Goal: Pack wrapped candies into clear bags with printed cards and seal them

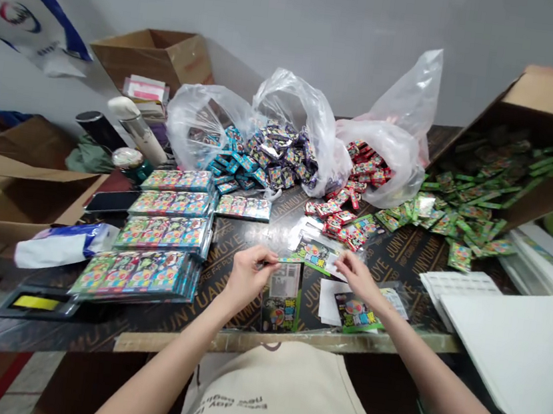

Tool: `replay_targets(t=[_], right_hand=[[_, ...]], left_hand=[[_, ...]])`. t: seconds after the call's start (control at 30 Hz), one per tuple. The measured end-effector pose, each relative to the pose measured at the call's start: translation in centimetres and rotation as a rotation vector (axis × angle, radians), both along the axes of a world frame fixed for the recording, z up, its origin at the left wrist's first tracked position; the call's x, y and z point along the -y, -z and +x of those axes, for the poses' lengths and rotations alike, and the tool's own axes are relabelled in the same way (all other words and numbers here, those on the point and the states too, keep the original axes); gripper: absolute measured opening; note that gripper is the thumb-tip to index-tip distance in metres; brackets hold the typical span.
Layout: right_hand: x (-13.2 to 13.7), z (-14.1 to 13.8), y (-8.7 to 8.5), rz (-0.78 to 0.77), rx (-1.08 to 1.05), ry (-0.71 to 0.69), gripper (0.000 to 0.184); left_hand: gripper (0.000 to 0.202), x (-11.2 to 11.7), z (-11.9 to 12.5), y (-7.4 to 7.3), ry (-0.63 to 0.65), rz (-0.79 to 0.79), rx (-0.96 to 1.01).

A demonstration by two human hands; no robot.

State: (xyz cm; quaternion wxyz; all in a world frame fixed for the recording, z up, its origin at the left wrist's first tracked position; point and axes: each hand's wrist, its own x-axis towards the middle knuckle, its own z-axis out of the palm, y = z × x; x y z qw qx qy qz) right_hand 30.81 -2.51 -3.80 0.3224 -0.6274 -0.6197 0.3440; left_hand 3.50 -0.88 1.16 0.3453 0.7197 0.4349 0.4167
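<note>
Both hands on one glossy green printed card packet [315,255]
Left hand [246,276] pinches its left edge; right hand [356,276] grips the right; red sachets [339,213] lie just beyond.

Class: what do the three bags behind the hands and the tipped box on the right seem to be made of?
Bags: thin clear plastic film, glossy, going by the crinkles, glare and packets showing through. Tipped box: brown corrugated cardboard, matte, likely, from its plain flaps.
</note>
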Motion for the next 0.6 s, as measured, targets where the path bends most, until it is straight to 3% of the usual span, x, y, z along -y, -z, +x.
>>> replay_targets(t=[0.13, 0.23, 0.4, 0.6], right_hand=[[-2.1, -3.9, -6.6, 0.03, -0.296, -0.199, 0.022], [-3.1, -7.0, -9.1, -0.051, -0.367, -0.421, 0.025], [-3.9, -9.2, -8.1, -0.128, -0.363, -0.573, 0.028], [-4.1, -10.1, -5.7, -0.094, -0.262, -0.431, 0.026]], left_hand=[[0.006, 0.1, -0.1, -0.2, -0.003, 0.039, -0.028], [0.006, 0.3, -0.1, -0.9, 0.017, 0.066, -0.06], [0.011, 0.7, -0.2, -1.3, 0.034, 0.045, -0.059], [0.009, 0.6, 0.6, -0.1, -0.062, 0.122, -0.117]])
